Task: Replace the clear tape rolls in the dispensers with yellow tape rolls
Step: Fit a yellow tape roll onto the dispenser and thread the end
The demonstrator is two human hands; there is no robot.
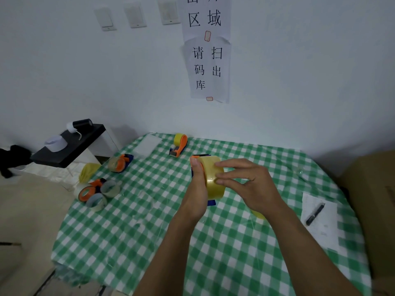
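Tablecloth [128,231], green-checked, holds dispensers [179,146]; box [372,199], perhaps cardboard, right.

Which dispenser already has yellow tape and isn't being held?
Find the green checked table, then its far edge below the wall signs. The orange dispenser there sits alone; the left-edge dispenser holds clear tape, this one yellow.

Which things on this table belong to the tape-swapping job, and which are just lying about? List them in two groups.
Job in hand: yellow tape roll, gripped by left hand and right hand; held dispenser; yellow-loaded dispenser at back; clear-roll dispenser; front-left dispenser; loose clear rolls.

Lying about: pen; paper; cardboard box; wall signs; black shelf.
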